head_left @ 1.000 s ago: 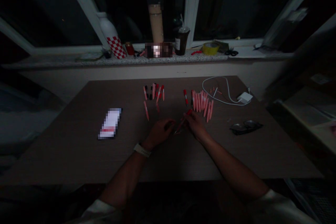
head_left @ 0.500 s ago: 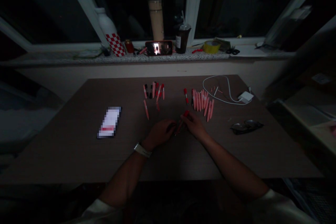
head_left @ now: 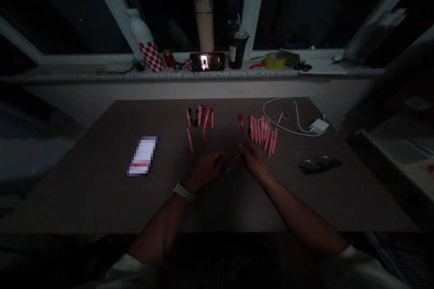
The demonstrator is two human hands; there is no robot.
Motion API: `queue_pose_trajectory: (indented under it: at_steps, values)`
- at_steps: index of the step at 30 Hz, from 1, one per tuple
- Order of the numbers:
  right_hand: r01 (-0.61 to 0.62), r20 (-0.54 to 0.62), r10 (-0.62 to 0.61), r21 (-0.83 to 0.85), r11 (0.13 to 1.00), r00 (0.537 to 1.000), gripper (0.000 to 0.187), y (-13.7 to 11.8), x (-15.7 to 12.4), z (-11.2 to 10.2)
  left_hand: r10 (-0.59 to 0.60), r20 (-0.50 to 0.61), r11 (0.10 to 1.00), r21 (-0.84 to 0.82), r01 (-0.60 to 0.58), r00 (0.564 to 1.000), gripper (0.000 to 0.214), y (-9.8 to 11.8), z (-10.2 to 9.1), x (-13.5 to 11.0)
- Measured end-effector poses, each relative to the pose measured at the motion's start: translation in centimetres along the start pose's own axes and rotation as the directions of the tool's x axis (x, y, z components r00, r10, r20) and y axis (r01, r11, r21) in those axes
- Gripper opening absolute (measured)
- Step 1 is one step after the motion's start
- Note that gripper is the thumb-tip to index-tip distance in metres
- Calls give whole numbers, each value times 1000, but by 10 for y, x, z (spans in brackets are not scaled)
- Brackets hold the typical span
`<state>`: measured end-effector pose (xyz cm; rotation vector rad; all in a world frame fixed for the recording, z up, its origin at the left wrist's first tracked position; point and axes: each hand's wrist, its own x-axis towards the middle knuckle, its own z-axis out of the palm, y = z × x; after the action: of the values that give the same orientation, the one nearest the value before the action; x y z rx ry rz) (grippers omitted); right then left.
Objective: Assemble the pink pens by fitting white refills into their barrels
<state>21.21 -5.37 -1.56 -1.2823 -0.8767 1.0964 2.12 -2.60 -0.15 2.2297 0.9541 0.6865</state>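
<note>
The room is dim. Both my hands rest on the brown table (head_left: 101,198) near its middle. My right hand (head_left: 253,162) is closed round a pink pen with a red cap (head_left: 237,159), tilted with the cap end up. My left hand (head_left: 205,169) is curled beside the pen's lower end, its fingers pinched; what it holds is too dark to make out. A white watch (head_left: 183,192) is on my left wrist. A row of pink pens (head_left: 261,130) lies just beyond my right hand. Another small group of pens and caps (head_left: 200,117) lies beyond my left hand.
A phone (head_left: 143,156) lies at the left of the table. A white charger with cable (head_left: 317,125) and dark glasses (head_left: 319,164) are at the right. The windowsill holds a checked bottle (head_left: 145,43), a lit phone (head_left: 206,61), a cup (head_left: 236,49) and yellow tape (head_left: 273,61).
The pen in my right hand has shifted slightly, its capped end tipping a little to the right. Both hands stay close together at the same spot.
</note>
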Motion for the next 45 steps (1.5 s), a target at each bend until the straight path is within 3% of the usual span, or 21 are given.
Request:
queue_pose_trajectory:
  at_steps: [5, 10, 21, 28, 32, 45]
  values:
    - [-47, -56, 53, 105, 993, 997, 36, 1, 2, 0, -93, -73, 989, -120, 84, 993, 23, -1, -1, 1]
    - [-61, -70, 75, 188, 980, 995, 35, 0, 2, 0, -110, -137, 986, -137, 91, 984, 22, -1, -3, 3]
    - [-34, -128, 69, 260, 965, 989, 35, 0, 5, -2, -107, -135, 986, -142, 87, 985, 25, -5, -3, 4]
    - [-44, -106, 77, 285, 957, 991, 38, -2, 4, -1, -218, -165, 949, -264, 170, 962, 22, -11, 3, 5]
    - [-41, -83, 70, 316, 948, 994, 40, -3, 3, 1, -201, -163, 935, -327, 139, 966, 17, -11, 4, 4]
    - [-83, 32, 76, 309, 947, 997, 40, -2, 0, 3, -146, -151, 968, -227, 109, 978, 24, -5, -2, 5]
